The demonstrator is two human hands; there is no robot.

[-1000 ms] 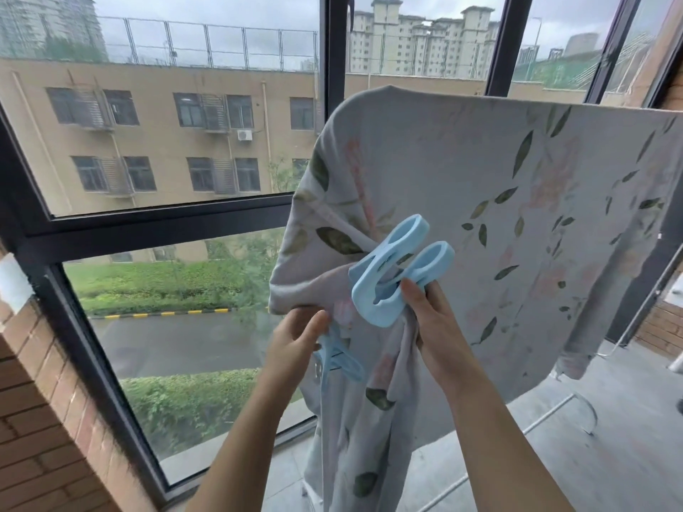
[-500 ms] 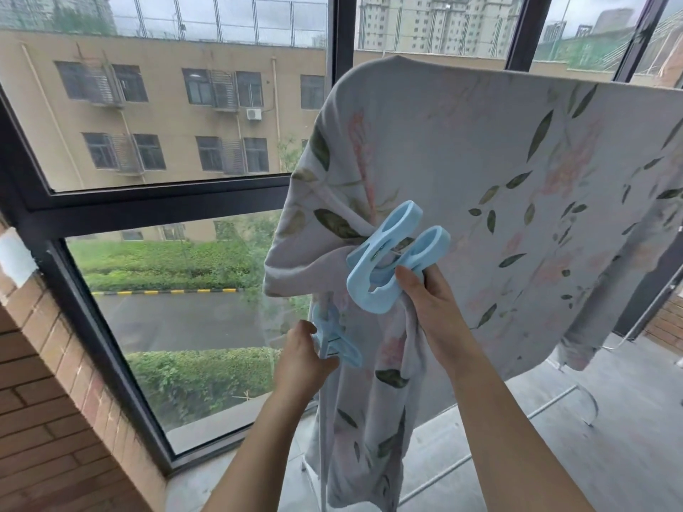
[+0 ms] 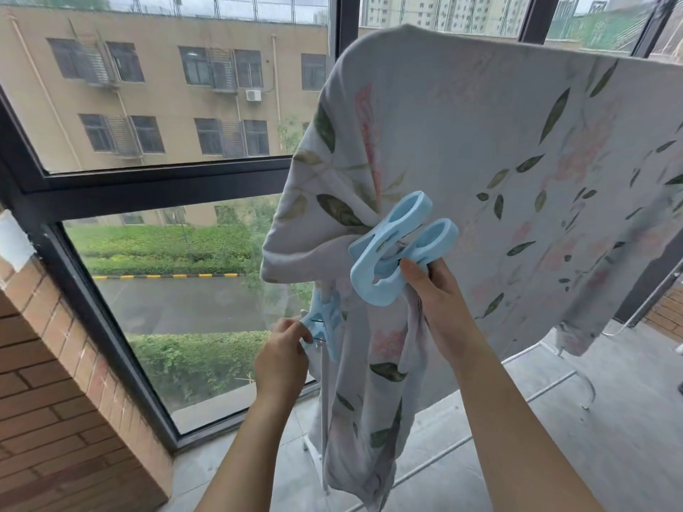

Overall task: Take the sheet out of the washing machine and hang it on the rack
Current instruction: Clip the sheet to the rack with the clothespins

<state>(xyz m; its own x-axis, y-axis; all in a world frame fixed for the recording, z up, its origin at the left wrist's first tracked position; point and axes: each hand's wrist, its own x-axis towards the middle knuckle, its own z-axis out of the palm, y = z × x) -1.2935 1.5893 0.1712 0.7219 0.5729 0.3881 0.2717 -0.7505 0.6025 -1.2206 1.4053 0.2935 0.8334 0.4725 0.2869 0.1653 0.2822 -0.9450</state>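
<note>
— Where is the sheet?

— Already up. The pale grey cotton sheet printed with green leaves and pink blossoms (image 3: 480, 160) is draped over the top of the white metal tube rack (image 3: 324, 400), right by the black-framed window (image 3: 166, 186). Its left end hangs in a bunch down along the rack's upright post, almost to the grey tiled floor (image 3: 610, 437).

— And the hands?

— The right hand (image 3: 439, 308) grips the lower end of a big light-blue plastic clothes clip with two oval holes (image 3: 391, 253), thumb on its front, fingers curled behind. The cloth puckers into folds right at that clip, though from here I cannot tell whether it actually bites the fabric.

— The other one?

— The left hand (image 3: 282, 358) is lower, beside the sheet's hanging edge. Its fingertips pinch a smaller light-blue plastic clip (image 3: 325, 323) that sits at the post, just below the rolled hem.

— Anything else around?

— A red brick wall (image 3: 55, 400) on the left, under the window.
</note>
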